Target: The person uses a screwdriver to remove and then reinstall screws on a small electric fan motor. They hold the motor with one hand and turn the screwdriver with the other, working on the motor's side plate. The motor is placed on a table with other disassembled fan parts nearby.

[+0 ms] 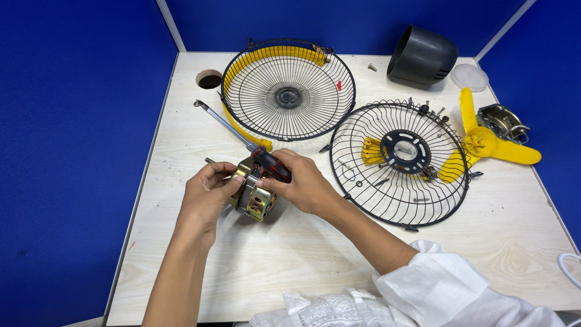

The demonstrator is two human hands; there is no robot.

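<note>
Head view. Motor (pixel 255 197): brass-coloured metal body with banded steel core, left of frame centre, held just above the table (pixel 302 260). Left hand (pixel 209 188): fingers curled on the motor's left side, forearm rising from the lower edge. Right hand (pixel 302 181): closed round the red-black handle of a screwdriver (pixel 242 136), whose shaft slants to the upper left. Front guard (pixel 288 89), yellow-rimmed, top centre. Rear guard (pixel 400 162), right of centre. Yellow blade (pixel 487 142) and black cover (pixel 422 56), upper right.

Both hands (pixel 254 188) close together, fingers curled
</note>
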